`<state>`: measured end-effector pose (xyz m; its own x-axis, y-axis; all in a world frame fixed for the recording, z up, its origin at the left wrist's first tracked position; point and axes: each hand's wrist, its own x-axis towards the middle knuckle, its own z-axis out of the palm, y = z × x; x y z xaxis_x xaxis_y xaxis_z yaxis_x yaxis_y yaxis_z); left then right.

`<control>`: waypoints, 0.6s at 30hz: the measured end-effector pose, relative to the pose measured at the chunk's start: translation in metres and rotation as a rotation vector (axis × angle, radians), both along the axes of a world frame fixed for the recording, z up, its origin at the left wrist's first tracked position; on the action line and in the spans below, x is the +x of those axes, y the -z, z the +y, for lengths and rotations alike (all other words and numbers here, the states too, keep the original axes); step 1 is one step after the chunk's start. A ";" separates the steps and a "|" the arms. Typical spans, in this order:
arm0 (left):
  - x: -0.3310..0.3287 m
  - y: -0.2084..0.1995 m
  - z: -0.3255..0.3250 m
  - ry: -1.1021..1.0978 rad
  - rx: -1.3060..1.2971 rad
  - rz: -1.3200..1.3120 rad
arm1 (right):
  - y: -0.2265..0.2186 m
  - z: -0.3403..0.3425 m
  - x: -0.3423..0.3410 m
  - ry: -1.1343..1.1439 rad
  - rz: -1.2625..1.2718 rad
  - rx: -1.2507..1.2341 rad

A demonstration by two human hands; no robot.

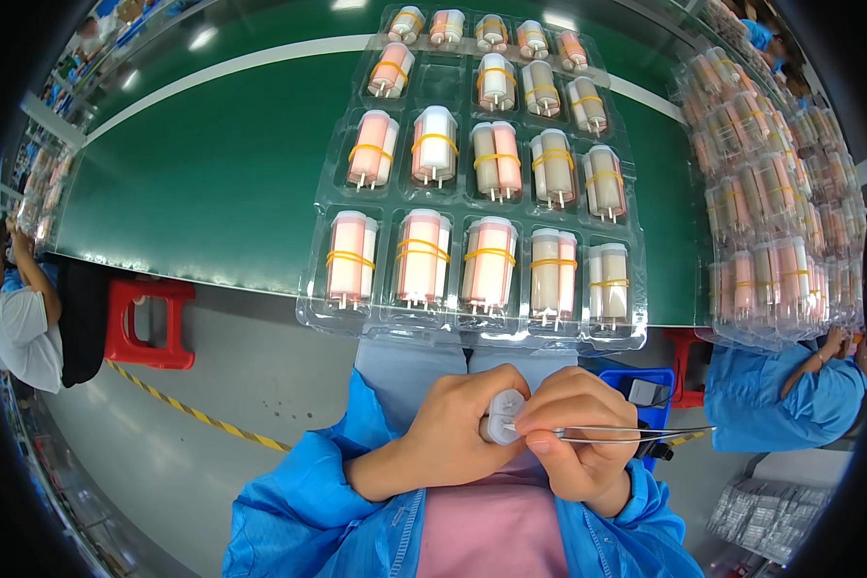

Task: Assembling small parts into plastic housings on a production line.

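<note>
My left hand [456,426] is wrapped round a piece whose pale grey, two-lobed end [503,416] faces up; the fist hides the rest of it. My right hand [585,424] holds metal tweezers [665,431] that stick out to the right past the fingers. Its thumb and fingertips meet at the grey end, by a small white tip. Beyond both hands lies a clear plastic tray [405,326]. In its compartments sit bundles of pink, white and grey tubes, such as this one [489,270], with yellow rubber bands and thin white pins.
The tray rests on a green table [202,183] and overhangs its near edge. Stacked trays of similar tubes [775,202] stand at the right. A blue bin [657,409] is beside my right hand. A red stool [151,323] stands left; co-workers sit left and right [780,395].
</note>
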<state>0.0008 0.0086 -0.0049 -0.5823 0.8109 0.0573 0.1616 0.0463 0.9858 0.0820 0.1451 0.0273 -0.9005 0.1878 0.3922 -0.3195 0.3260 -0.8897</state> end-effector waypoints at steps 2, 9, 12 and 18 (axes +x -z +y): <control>0.000 -0.001 0.000 -0.005 -0.010 0.015 | 0.000 0.000 0.000 0.003 0.001 -0.006; 0.002 0.002 0.003 -0.055 0.045 0.102 | -0.002 0.000 -0.003 -0.005 0.017 0.076; 0.002 0.003 0.003 -0.061 0.042 0.125 | -0.002 -0.001 -0.003 0.003 0.013 0.080; 0.001 0.004 0.003 -0.070 0.012 0.249 | -0.006 0.001 -0.003 0.003 0.001 0.136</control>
